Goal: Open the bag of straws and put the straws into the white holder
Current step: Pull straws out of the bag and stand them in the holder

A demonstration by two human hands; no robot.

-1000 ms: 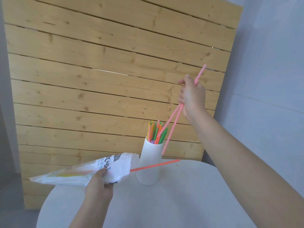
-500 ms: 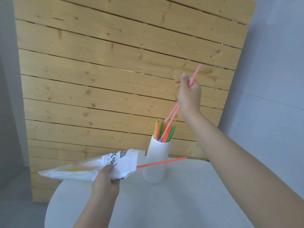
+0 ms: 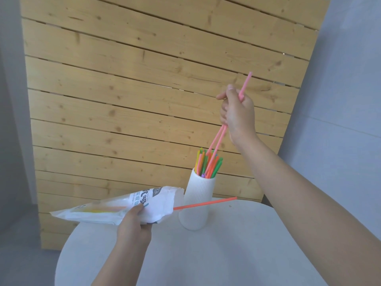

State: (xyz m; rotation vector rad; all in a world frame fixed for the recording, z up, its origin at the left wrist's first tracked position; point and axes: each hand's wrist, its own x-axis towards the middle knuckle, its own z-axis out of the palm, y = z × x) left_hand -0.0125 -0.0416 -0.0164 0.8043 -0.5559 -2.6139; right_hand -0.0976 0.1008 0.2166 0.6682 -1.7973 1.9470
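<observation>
Over the holder in the head view, your right hand [image 3: 237, 114] is pinching two pink straws [image 3: 218, 139] high on their length, fingers curled round them, so the lower ends are hanging down into the white holder [image 3: 196, 201] among the coloured straws [image 3: 208, 164] already standing there; gripping that high is giving you room to steer the tips past the others. Your left hand [image 3: 134, 223] is gripping the bag of straws [image 3: 127, 205] near its open end, holding it off the round table [image 3: 247, 254] and tilted mouth-up toward the holder, likely so the rest aren't sliding out. One orange straw [image 3: 206, 203] is sticking out of the bag mouth and crossing in front of the holder, probably next to pull. Holder is sitting upright near the table's far edge, close to the wooden slat wall [image 3: 144, 100]. Judgement: insertion step, bag not yet empty
</observation>
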